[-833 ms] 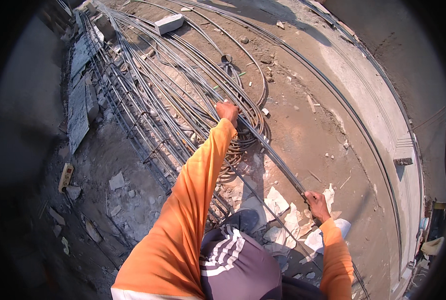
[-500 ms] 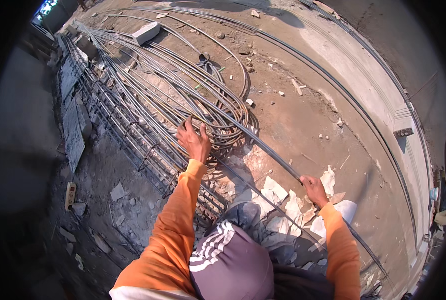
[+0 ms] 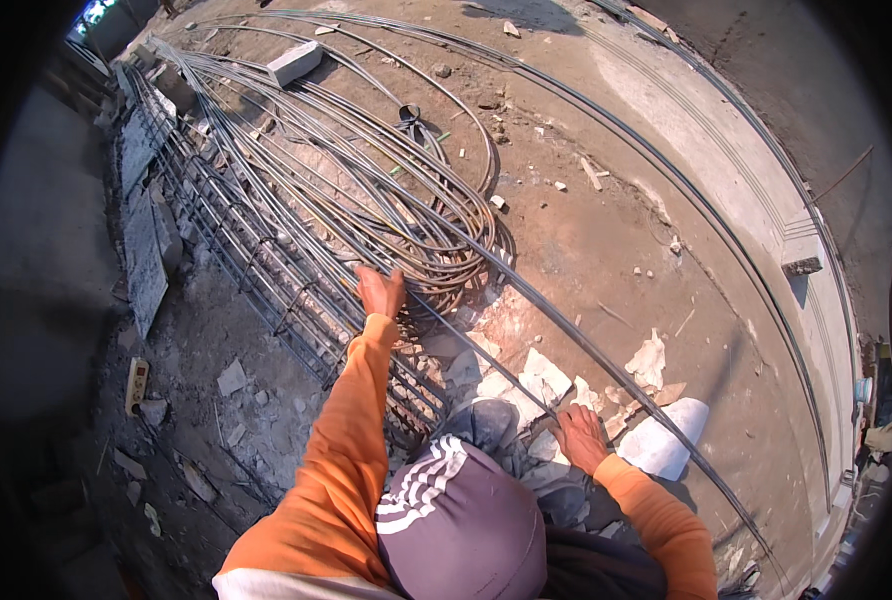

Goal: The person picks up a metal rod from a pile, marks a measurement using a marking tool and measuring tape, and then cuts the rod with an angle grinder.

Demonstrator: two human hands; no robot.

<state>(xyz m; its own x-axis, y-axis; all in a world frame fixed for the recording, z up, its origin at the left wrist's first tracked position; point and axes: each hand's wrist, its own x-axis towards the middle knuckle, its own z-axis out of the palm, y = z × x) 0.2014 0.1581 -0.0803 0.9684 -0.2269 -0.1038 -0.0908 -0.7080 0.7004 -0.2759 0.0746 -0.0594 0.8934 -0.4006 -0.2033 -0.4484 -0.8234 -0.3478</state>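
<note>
Long thin steel rebar rods (image 3: pixel 311 185) lie bent back on themselves in a looped bundle on the ground. My left hand (image 3: pixel 378 292) is at the near side of the loops, fingers curled down around a rod and partly hidden. From beside it a single thin rebar rod (image 3: pixel 486 357) slants down to the right. My right hand (image 3: pixel 579 436) is closed over this rod lower down, above broken pale scraps (image 3: pixel 539 378). A thicker rebar length (image 3: pixel 596 352) runs past to the right of my right hand, untouched.
A tied rebar cage (image 3: pixel 286 300) lies left of the loops. A pale block (image 3: pixel 295 64) rests on the far rods, and another block (image 3: pixel 802 254) stands at right. Long bars (image 3: pixel 666 170) curve across the ground. A power strip (image 3: pixel 138 387) lies at left.
My right hand has let go of the thicker rebar and moved left and nearer, onto the thin rod. My left hand has shifted slightly left, with its fingers now lower among the rods.
</note>
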